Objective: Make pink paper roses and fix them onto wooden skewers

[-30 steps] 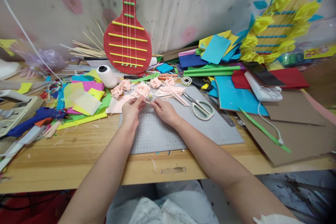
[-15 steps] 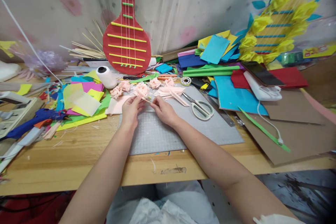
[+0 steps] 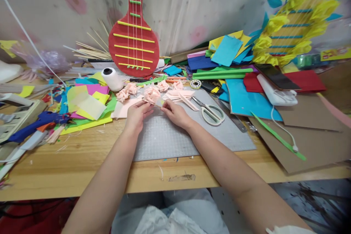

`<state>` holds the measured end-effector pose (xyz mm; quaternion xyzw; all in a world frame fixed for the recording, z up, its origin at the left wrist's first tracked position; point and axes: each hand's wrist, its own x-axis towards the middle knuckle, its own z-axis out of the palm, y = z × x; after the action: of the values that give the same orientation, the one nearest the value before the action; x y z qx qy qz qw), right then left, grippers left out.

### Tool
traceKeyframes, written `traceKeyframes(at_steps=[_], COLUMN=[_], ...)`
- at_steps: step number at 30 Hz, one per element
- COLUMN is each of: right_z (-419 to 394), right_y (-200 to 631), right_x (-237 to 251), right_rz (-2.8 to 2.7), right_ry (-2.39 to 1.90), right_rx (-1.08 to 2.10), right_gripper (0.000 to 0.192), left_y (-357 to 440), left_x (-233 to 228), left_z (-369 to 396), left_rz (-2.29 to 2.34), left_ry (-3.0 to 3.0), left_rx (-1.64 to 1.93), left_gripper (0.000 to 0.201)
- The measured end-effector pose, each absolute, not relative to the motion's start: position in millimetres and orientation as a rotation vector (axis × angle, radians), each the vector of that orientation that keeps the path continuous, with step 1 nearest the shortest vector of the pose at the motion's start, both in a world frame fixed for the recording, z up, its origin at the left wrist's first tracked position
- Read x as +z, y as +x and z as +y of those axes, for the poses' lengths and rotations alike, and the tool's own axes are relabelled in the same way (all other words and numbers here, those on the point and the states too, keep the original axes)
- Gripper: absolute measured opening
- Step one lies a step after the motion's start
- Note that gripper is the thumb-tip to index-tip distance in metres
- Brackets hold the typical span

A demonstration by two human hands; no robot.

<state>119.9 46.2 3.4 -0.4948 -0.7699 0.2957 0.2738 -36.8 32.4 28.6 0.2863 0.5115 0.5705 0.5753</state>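
A pink paper flower (image 3: 151, 94) is held up over the far edge of the grey cutting mat (image 3: 170, 139). My left hand (image 3: 137, 115) pinches it from below. My right hand (image 3: 175, 113) pinches the flower's loose paper end, just right of the bloom. The two hands almost touch. Three more pink paper flowers (image 3: 122, 95) lie in a row behind the hands, beside folded pink paper strips (image 3: 182, 97).
Scissors (image 3: 210, 111) and a metal ruler (image 3: 233, 117) lie on the mat's right side. A white thread spool (image 3: 112, 79), a red paper lute (image 3: 133, 44), coloured paper sheets (image 3: 87, 104), a blue glue gun (image 3: 33, 126), a phone (image 3: 275, 76) and brown card (image 3: 309, 135) crowd the wooden table (image 3: 82, 164).
Both hands with the flower have shifted slightly right and up. The flower has turned a little between the fingers. Nothing else on the table moved.
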Motion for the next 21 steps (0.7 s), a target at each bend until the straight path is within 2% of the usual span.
traceKeyframes(at_steps=[6, 11, 14, 17, 21], right_z=[46, 43, 46, 58, 82], right_y=[122, 119, 107, 89, 70], right_x=[3, 19, 39, 57, 70], right_rz=[-2.118, -2.006, -2.020, -2.195, -2.463], right_ry=[-1.374, -1.223, -1.050, -0.949, -0.925], right_rx=[0.758, 0.270, 0.100, 0.105, 0.173], right_gripper=[0.018, 0.033, 0.029, 0.022, 0.016], left_y=[-35, -35, -34, -31, -30], left_x=[26, 27, 25, 23, 25], left_z=[33, 34, 35, 36, 35], left_rz=[1.192, 1.253, 1.271, 1.317, 1.359], left_ry=[0.660, 0.626, 0.635, 0.638, 0.650], left_rx=[1.331, 1.313, 1.329, 1.385, 1.429], left_gripper=[0.021, 0.024, 0.031, 0.043, 0.045])
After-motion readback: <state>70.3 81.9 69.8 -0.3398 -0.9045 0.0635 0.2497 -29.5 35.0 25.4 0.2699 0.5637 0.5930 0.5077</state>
